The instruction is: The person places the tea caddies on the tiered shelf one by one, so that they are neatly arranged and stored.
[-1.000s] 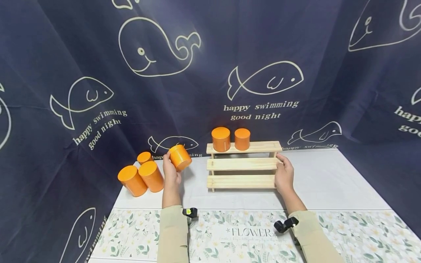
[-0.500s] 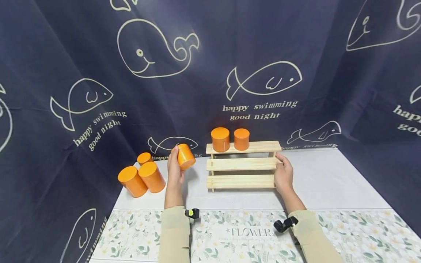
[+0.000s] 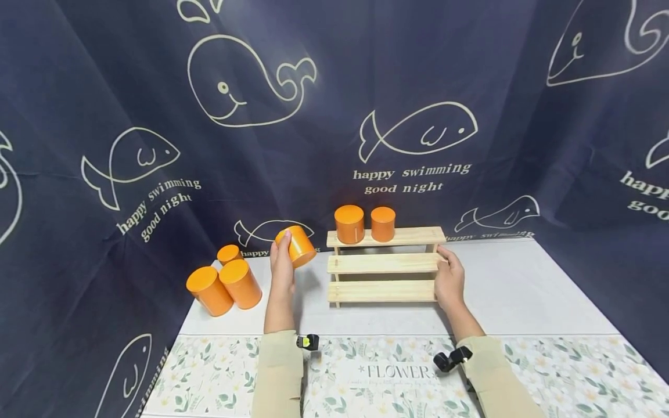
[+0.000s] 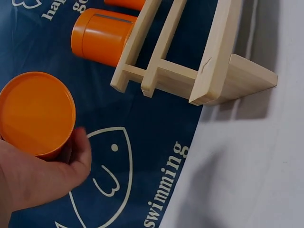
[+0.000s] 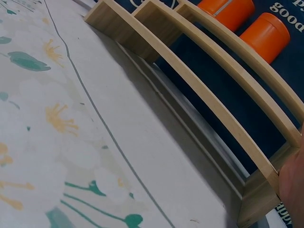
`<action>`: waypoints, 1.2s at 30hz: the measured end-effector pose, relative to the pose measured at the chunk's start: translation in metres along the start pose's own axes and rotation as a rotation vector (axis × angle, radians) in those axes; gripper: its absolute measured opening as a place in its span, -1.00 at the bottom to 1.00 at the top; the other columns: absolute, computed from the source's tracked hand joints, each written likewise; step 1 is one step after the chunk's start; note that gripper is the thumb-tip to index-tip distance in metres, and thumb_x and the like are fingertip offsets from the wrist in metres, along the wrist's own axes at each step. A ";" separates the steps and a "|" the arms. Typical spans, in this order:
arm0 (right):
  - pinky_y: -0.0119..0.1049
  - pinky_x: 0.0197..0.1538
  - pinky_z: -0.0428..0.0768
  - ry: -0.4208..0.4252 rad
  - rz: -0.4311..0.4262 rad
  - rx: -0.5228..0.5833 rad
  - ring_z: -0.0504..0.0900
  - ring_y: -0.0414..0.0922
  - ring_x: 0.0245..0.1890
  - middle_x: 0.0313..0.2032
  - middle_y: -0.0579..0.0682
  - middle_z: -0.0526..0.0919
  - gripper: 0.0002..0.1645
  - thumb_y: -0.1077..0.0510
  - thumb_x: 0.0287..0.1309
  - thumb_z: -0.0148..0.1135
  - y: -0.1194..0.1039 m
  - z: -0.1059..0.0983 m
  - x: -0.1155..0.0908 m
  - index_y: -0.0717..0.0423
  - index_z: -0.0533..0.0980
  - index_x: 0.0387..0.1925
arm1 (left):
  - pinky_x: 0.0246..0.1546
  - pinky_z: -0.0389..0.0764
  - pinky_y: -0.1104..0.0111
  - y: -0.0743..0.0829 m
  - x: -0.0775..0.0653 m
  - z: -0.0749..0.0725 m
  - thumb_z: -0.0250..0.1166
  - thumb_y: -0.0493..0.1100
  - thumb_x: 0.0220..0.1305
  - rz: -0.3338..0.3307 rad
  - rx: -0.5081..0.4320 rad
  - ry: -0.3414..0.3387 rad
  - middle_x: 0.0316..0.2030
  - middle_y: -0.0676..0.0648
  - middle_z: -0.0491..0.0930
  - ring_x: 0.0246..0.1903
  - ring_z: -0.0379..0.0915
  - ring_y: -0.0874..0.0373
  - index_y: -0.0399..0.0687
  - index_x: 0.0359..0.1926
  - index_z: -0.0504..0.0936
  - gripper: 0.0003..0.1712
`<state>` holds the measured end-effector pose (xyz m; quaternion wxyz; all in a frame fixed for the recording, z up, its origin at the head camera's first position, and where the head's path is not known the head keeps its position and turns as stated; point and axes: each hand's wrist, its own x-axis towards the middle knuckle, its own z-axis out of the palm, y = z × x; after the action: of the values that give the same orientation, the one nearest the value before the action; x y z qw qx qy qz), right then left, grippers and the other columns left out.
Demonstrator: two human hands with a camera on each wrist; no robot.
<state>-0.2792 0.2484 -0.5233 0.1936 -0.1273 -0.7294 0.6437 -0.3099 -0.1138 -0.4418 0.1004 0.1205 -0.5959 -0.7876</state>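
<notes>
My left hand (image 3: 283, 268) grips an orange lidded canister (image 3: 299, 247), raised and tilted to the left of a three-tier wooden rack (image 3: 384, 263). In the left wrist view, the canister's round end (image 4: 35, 114) faces the camera, and the thumb curls along its side. My right hand (image 3: 450, 280) holds the rack's right end at the middle and lower shelves; only a part of that hand (image 5: 292, 185) shows in the right wrist view. On the top shelf stand a wider orange canister (image 3: 349, 224) and a narrower one (image 3: 383, 224), both toward the left.
Three more orange canisters stand at the table's left: a tall one (image 3: 211, 291), another tall one (image 3: 241, 284) and a smaller one (image 3: 229, 253) behind. A dark whale-print curtain (image 3: 292, 168) hangs behind. The white table (image 3: 517, 284) has a floral front strip (image 3: 564, 371).
My left hand has carried the canister rightward, closer to the rack, and its tilt has shifted a little. The right hand keeps its hold on the rack.
</notes>
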 end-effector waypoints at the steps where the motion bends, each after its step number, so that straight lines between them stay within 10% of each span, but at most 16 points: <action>1: 0.08 0.61 0.30 0.000 0.000 -0.002 0.34 0.18 0.56 0.51 0.26 0.40 -0.40 0.29 0.57 -0.28 0.000 0.000 0.000 0.23 0.33 0.52 | 0.19 0.48 0.35 0.001 0.000 0.000 0.16 0.29 0.49 0.002 0.022 0.002 0.15 -0.07 0.50 0.09 0.47 0.11 0.01 0.40 0.36 -0.32; 16: 0.08 0.63 0.28 0.000 -0.009 -0.009 0.31 0.18 0.58 0.52 0.25 0.38 -0.40 0.30 0.56 -0.28 0.005 0.002 0.002 0.24 0.34 0.51 | -0.06 0.49 0.34 0.013 -0.016 0.010 0.24 0.25 0.46 0.094 0.231 -0.074 -0.03 -0.06 0.55 -0.09 0.47 0.14 -0.01 0.29 0.49 -0.41; 36: 0.10 0.63 0.27 -0.003 -0.034 -0.024 0.33 0.20 0.56 0.49 0.28 0.41 -0.41 0.31 0.55 -0.27 0.005 0.000 0.003 0.25 0.35 0.49 | -0.03 0.69 0.40 0.026 -0.049 0.033 0.52 -0.17 0.26 0.303 0.255 -0.274 0.10 -0.24 0.68 -0.06 0.63 0.11 -0.16 0.27 0.54 -0.40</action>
<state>-0.2820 0.2505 -0.5276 0.2018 -0.1162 -0.7393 0.6318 -0.2732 -0.0757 -0.4049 0.1196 -0.0668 -0.7099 -0.6909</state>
